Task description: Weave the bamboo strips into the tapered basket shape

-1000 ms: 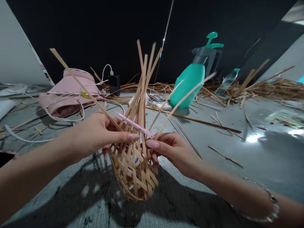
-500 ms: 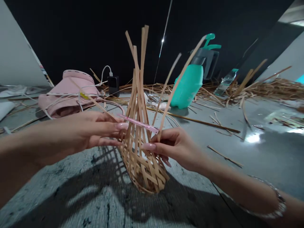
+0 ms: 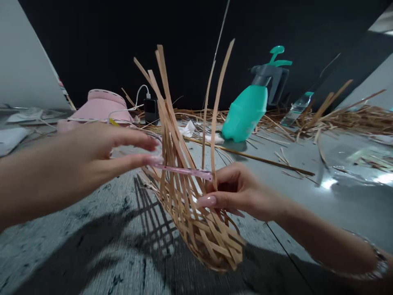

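Observation:
A half-woven bamboo basket (image 3: 199, 233) hangs tilted over the grey floor, its long loose strips fanning upward. My right hand (image 3: 236, 192) grips the strips at the basket's right side, with fingers behind them and a long pink nail in front. A slim pink stick (image 3: 184, 172) lies across the weave, its right end at my right fingers. My left hand (image 3: 92, 155) is spread open with its fingertips at the stick's left end, holding nothing. The basket's inside is mostly hidden by the strips.
A teal pump sprayer (image 3: 245, 110) lies tilted behind the basket, among scattered bamboo shavings (image 3: 346, 121). Farther left are a pink cloth item (image 3: 101, 106) and a black charger (image 3: 150, 110) with a white cable. A long bamboo strip (image 3: 251, 157) lies on the floor.
The basket has swung lower and to the right, tilting with its top toward the left. My left hand has drawn back left, and its fingers have spread apart.

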`<action>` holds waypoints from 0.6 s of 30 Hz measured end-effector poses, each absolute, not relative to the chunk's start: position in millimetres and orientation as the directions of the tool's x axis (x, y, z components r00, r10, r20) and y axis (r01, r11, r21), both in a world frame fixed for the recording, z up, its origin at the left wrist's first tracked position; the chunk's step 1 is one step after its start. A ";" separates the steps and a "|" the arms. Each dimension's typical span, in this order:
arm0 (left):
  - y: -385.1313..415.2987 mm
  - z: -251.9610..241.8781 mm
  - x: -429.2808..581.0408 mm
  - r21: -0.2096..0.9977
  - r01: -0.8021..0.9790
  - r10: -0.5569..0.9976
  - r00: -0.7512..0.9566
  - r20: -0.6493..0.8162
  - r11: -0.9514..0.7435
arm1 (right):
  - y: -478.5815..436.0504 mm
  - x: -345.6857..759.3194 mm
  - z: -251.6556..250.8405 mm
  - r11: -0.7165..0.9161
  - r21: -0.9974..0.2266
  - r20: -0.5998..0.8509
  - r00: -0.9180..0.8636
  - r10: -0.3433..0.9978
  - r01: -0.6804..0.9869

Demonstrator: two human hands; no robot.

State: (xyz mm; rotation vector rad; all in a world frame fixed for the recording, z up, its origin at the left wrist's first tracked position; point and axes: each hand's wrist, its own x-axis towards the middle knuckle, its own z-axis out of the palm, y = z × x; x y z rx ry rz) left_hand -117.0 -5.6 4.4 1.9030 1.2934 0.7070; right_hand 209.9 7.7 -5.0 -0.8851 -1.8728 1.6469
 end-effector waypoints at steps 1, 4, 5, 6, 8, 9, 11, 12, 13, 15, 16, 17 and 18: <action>-1.4 18.4 -87.8 0.739 0.595 0.905 0.424 0.046 -0.316 | 7.9 209.6 -4.2 0.053 -0.988 -0.061 -0.682 0.729 0.145; 8.5 42.1 -37.1 0.803 0.502 0.799 0.599 -0.054 -0.322 | 10.6 209.7 -3.8 0.039 -0.986 -0.088 -0.704 0.705 0.163; 10.1 43.2 -32.5 0.837 0.469 0.778 0.623 -0.085 -0.283 | 12.0 210.2 -4.3 0.044 -0.984 -0.094 -0.705 0.703 0.175; 10.8 41.7 -32.0 0.864 0.440 0.767 0.633 -0.104 -0.246 | 13.6 210.9 -4.9 0.050 -0.982 -0.097 -0.705 0.702 0.185; 10.7 35.5 -35.7 0.885 0.416 0.776 0.621 -0.110 -0.208 | 16.8 212.9 -6.0 0.064 -0.977 -0.101 -0.701 0.706 0.205; 10.2 32.2 -37.4 0.887 0.416 0.788 0.607 -0.106 -0.201 | 18.2 213.9 -6.2 0.070 -0.974 -0.103 -0.701 0.706 0.214; 9.3 27.6 -37.5 0.887 0.418 0.813 0.576 -0.091 -0.197 | 20.1 215.3 -5.8 0.085 -0.969 -0.105 -0.703 0.703 0.230; 8.8 26.3 -36.1 0.887 0.418 0.823 0.562 -0.082 -0.197 | 20.4 215.6 -5.3 0.092 -0.966 -0.107 -0.700 0.706 0.241; 8.3 25.6 -34.1 0.888 0.416 0.832 0.549 -0.073 -0.196 | 20.3 215.4 -4.8 0.098 -0.963 -0.108 -0.697 0.709 0.249; 7.2 24.7 -29.9 0.890 0.412 0.845 0.531 -0.060 -0.196 | 18.9 213.9 -4.3 0.106 -0.957 -0.111 -0.682 0.723 0.269; 6.4 24.2 -28.2 0.892 0.409 0.850 0.524 -0.056 -0.193 | 17.8 212.7 -4.6 0.108 -0.953 -0.116 -0.670 0.733 0.284; 5.6 23.7 -26.9 0.895 0.405 0.856 0.515 -0.052 -0.189 | 16.4 211.1 -5.3 0.110 -0.947 -0.121 -0.654 0.747 0.301; 4.8 22.9 -26.0 0.896 0.403 0.863 0.504 -0.046 -0.187 | 15.0 209.4 -6.2 0.110 -0.940 -0.126 -0.630 0.766 0.322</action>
